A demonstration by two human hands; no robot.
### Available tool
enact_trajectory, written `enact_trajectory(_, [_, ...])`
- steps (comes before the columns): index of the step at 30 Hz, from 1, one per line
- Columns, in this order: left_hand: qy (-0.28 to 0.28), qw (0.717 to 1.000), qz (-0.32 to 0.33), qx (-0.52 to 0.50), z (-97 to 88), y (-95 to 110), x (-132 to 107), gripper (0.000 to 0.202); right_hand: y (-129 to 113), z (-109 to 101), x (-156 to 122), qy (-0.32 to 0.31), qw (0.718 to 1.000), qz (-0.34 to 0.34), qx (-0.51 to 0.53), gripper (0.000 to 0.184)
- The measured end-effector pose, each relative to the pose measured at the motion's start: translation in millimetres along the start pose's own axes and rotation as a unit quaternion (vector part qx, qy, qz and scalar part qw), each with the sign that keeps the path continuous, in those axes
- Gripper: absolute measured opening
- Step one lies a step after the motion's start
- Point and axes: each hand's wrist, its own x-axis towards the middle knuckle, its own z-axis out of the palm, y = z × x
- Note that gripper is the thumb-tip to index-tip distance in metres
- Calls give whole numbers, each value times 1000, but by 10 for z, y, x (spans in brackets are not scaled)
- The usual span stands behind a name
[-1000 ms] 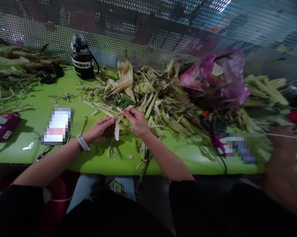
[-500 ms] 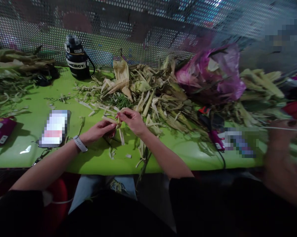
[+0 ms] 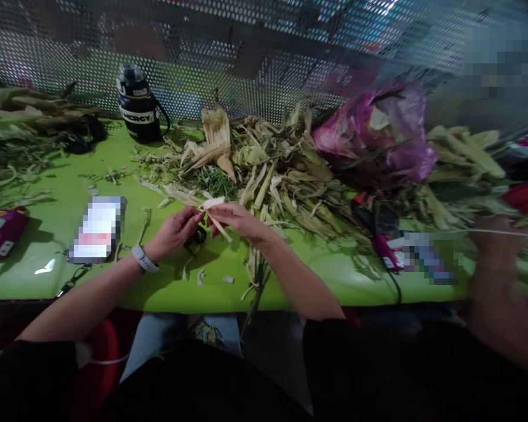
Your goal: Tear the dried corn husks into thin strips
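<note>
Pale strips of corn husk (image 3: 221, 228) are pinched between my two hands, just above the green table (image 3: 158, 287). My left hand (image 3: 179, 230), with a light band at the wrist, has its fingers closed on the near end of the strips. My right hand (image 3: 237, 221) grips them from the other side, one strip hanging down past the fingers. A small dark round thing (image 3: 200, 235) shows below my left fingertips; I cannot make out what it is. Behind the hands lies a heap of dried corn husks (image 3: 285, 176) with some green shreds (image 3: 213, 180).
A dark bottle (image 3: 139, 111) stands at the back left by the perforated metal screen (image 3: 180, 53). Left of my forearm lies a phone (image 3: 97, 228). A pink plastic bag (image 3: 373, 138) sits back right. Another person's arm (image 3: 498, 275) is at the far right.
My right hand has turned flatter and lower, and the husk strips have swung to slant right. My left hand has shifted slightly.
</note>
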Motion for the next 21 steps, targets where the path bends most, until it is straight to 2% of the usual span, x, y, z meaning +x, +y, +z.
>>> enact_trajectory(2, [16, 998, 24, 48, -16, 9, 3, 29, 29, 22, 19, -53, 996, 25, 66, 40])
enact_trajectory(5, [10, 998, 33, 52, -46, 30, -1, 28, 60, 52, 41, -67, 990, 5, 121, 38])
enact_trajectory(11, [-92, 988, -6, -120, -90, 50, -27, 36, 59, -25, 34, -53, 994, -30, 88, 35])
enact_trajectory(15, [-113, 977, -23, -181, -102, 29, -32, 37, 95, -83, 46, -64, 995, -43, 65, 30])
enact_trajectory(17, [-110, 978, -22, -175, -118, 20, -26, 35, 106, -67, 54, -47, 997, -42, 41, 28])
enact_trajectory(19, [-101, 983, -16, -153, -136, 25, -18, 32, 100, -17, 51, -4, 999, -46, 3, 27])
enact_trajectory(21, [-81, 990, -4, -114, -144, 38, -10, 28, 82, 52, 36, 43, 994, -79, -62, 25])
